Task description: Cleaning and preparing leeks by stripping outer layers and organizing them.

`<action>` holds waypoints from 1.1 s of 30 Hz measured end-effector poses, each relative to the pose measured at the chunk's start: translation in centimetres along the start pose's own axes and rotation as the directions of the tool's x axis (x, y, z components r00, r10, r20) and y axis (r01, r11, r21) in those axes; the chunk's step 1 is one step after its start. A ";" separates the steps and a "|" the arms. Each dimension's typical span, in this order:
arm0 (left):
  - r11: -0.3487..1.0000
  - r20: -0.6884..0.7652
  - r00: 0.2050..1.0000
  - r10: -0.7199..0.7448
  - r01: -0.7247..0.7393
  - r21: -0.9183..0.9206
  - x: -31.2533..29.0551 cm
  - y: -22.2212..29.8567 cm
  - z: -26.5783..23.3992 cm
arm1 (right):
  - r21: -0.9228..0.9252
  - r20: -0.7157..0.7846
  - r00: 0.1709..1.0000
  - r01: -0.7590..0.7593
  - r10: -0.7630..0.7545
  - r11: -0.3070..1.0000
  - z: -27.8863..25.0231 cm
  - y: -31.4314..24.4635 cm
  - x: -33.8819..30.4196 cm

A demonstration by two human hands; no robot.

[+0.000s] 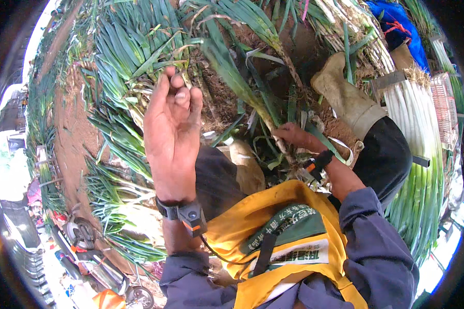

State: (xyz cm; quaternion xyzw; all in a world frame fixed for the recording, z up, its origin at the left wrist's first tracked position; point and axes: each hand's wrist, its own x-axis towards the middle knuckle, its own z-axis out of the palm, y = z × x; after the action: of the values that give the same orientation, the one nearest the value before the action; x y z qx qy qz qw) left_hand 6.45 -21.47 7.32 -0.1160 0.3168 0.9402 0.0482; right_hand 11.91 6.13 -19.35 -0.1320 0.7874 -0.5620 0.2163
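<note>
My right hand (296, 136) is closed round the lower stalk of a long green onion (263, 110). Its green leaves slant up and to the left, while the root end points down toward my lap. My left hand (174, 126) is raised to the left of it, palm turned up. The fingers bend loosely with the thumb apart, and I see nothing held in them. Just beyond its fingertips are leaves of a large heap of green onions (134, 41). Both wrists wear a strap with a small device.
My rubber boots (343, 90) stand among soil and leaf scraps. A bundle of white-stalked green onions (415, 118) lies at the right, beside a pinkish crate (443, 103). A blue bag (399, 31) is at the far right. A motorbike (90, 252) stands at lower left. A yellow apron (281, 221) covers my lap.
</note>
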 end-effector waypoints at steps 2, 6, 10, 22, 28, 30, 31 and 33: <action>0.993 -0.043 0.998 0.052 -0.047 0.104 0.8 -0.6 1.9 | 0.041 0.166 0.853 -0.507 0.494 0.861 -0.9 -2.8 -0.4; 0.972 -0.122 0.991 0.049 -0.019 0.234 6.7 -2.6 1.8 | -0.072 -0.050 0.977 0.204 -0.208 0.976 -5.4 -10.9 0.0; 0.953 -0.365 0.923 0.124 -0.008 0.302 10.8 -5.0 0.6 | 0.104 -0.167 0.981 -0.079 0.096 0.991 -9.2 -22.1 -3.6; 0.981 0.032 0.998 -0.047 0.040 0.190 13.9 -7.6 -0.9 | -0.621 -0.079 0.952 0.184 -0.295 0.762 -5.4 -17.0 -8.0; 0.960 0.178 0.974 0.143 -0.180 0.215 11.1 -5.3 1.0 | -0.364 -0.192 0.959 0.126 -0.206 0.923 -4.8 -17.5 -0.6; 0.933 0.284 0.929 0.237 -0.299 0.200 9.5 -5.6 1.9 | -0.147 -0.400 0.906 0.089 -0.142 0.985 -5.6 -20.5 2.7; 0.901 0.295 0.898 0.325 -0.389 0.192 9.0 -6.5 2.4 | -0.087 -0.444 0.891 0.062 -0.094 0.994 -6.5 -21.8 4.3; 0.601 0.452 0.726 0.518 -0.685 0.413 8.9 -7.6 2.5 | -0.044 -0.444 0.866 0.238 -0.232 0.970 -7.4 -24.7 6.0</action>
State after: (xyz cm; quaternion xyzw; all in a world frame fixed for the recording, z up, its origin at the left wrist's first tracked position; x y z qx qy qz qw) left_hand -1.36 -13.79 2.60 0.1549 0.5842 0.7715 -0.1985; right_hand 2.20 1.29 4.76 -0.0933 0.7903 -0.6043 -0.0389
